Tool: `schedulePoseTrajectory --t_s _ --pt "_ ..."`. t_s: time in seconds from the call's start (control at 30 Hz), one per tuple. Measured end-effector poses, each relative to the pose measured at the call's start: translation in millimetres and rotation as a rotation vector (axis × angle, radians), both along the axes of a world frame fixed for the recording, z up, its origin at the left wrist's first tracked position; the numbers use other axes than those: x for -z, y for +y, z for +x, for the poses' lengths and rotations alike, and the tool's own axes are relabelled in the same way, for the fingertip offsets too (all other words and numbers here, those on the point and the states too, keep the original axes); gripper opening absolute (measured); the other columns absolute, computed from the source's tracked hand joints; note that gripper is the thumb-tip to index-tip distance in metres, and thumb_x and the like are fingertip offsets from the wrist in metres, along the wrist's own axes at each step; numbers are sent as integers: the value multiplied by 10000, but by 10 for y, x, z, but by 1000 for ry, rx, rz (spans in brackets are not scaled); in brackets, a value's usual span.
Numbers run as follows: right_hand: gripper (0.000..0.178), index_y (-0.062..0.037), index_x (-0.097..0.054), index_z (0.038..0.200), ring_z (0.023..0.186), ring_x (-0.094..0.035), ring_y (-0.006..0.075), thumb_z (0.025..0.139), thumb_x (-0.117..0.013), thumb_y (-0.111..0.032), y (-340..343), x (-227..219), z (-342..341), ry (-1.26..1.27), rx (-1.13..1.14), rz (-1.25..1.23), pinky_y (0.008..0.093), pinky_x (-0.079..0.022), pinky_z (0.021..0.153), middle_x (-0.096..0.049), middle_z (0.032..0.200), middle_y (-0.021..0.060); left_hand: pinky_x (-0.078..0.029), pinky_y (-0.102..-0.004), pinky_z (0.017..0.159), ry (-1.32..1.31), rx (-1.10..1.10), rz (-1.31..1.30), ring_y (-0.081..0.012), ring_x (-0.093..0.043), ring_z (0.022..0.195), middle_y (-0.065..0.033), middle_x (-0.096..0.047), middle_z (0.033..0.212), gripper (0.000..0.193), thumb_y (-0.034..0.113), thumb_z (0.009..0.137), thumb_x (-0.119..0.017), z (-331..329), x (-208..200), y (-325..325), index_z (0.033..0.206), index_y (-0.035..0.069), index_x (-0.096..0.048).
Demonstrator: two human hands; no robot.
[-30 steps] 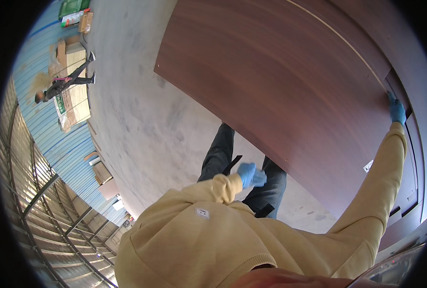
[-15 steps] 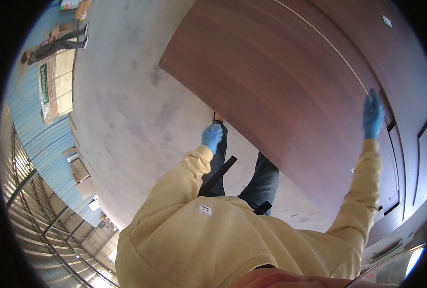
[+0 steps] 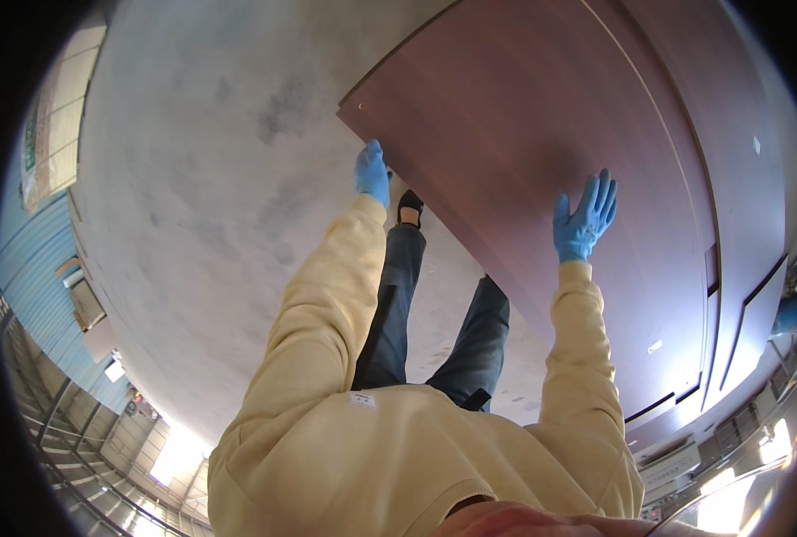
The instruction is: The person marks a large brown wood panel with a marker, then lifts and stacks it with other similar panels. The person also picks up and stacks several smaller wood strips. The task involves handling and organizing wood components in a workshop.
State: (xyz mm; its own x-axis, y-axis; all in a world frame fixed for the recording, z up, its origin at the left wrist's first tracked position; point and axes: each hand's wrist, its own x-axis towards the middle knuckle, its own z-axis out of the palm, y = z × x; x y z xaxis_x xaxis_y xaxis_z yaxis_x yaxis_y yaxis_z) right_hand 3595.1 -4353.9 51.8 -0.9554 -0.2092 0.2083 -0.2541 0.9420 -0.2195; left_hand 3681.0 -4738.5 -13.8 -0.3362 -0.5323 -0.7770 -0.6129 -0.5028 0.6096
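A large flat reddish-brown panel (image 3: 479, 134) lies on a stack of similar brown panels (image 3: 739, 179). My left hand (image 3: 372, 172), in a blue glove, is closed at the panel's near left edge, close to its corner. Its fingertips are partly hidden there. Above the middle of the same panel, my right hand (image 3: 585, 219), also gloved in blue, is open with its fingers spread. Whether that palm touches the surface I cannot tell. A small hole shows near the panel's left corner.
Grey concrete floor (image 3: 210, 179) spreads to the left of the stack. Along the blue corrugated wall (image 3: 45, 277) stand wrapped packs (image 3: 58, 116) and cartons (image 3: 85, 304). My legs (image 3: 398, 286) are close to the panel's near edge. White labels (image 3: 655, 346) mark the panels.
My left hand has moved forward from above my leg to the panel's edge. My right hand has come inward from the panel's far right side to above its middle.
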Motion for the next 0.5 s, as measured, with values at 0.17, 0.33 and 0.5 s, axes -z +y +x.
schedulePoseTrajectory --t_s 0.17,0.33,0.5 --pt "739 -38 -423 1483 1499 -283 432 945 -619 -504 -545 438 -859 -52 138 84 558 -253 1189 -353 1616 193 -443 -408 1050 40 -96 -289 -282 -590 1183 -154 -612 1310 609 465 1069 -419 -370 333 -199 1441 -14 -470" --pt "860 -82 -313 1587 1553 -163 407 966 -503 -645 -763 870 -1142 -186 390 367 590 -115 1235 -198 1691 161 -440 -394 1060 8 -199 -339 -289 -585 1172 -183 -576 1379 613 424 1068 -416 -578 202 -73 1487 -23 -433" --pt "921 -74 -296 1594 1554 -144 424 942 -490 -695 -670 1017 -1202 -155 354 326 596 -91 1243 -189 1691 171 -430 -382 1068 127 -277 -310 -273 -572 1154 -168 -566 1408 577 369 1067 -404 -630 212 -63 1525 17 -410"
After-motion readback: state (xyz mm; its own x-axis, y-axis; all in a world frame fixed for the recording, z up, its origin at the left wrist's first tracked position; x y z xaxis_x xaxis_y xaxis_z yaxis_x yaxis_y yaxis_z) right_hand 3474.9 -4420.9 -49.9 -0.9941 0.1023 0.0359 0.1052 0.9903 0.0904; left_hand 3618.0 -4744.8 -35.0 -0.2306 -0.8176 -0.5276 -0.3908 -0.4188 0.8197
